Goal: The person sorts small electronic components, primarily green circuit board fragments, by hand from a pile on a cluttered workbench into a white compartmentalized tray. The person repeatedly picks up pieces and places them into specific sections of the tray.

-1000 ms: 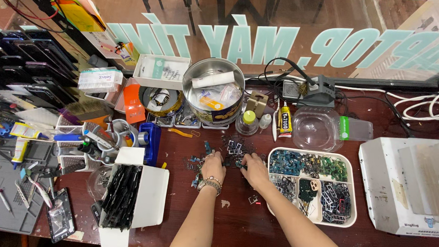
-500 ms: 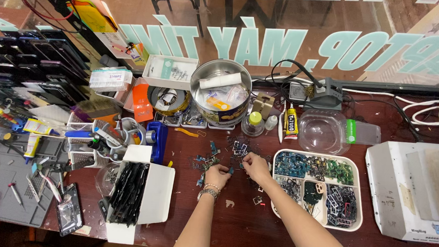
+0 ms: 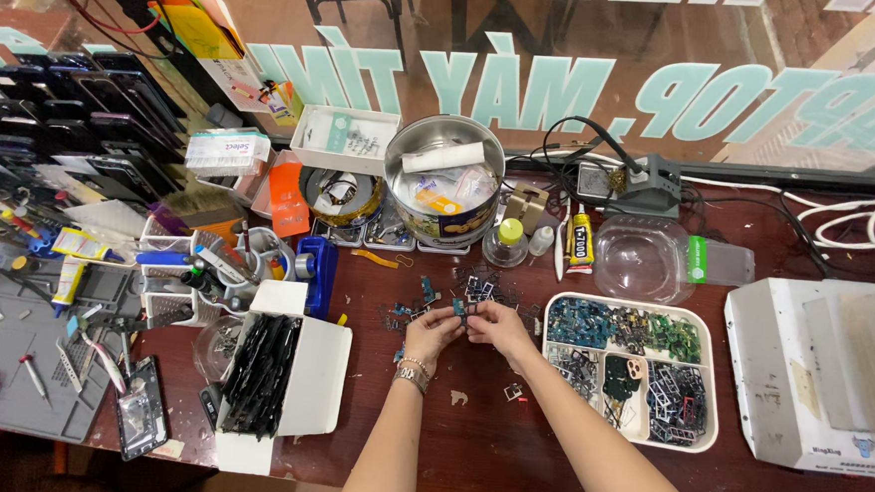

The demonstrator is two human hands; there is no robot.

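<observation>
Brown wood makes the table (image 3: 507,449), and both hands meet over it just left of the white tray (image 3: 711,390) with its boxes of tiny parts. The left hand (image 3: 431,334) and the right hand (image 3: 498,329) pinch one small dark part (image 3: 460,313) between their fingertips, with more little parts (image 3: 475,284) scattered on the table just behind them. Farther behind the hands stands a round metal tin (image 3: 443,191), and left of them sits a white box (image 3: 281,378) of black strips.
</observation>
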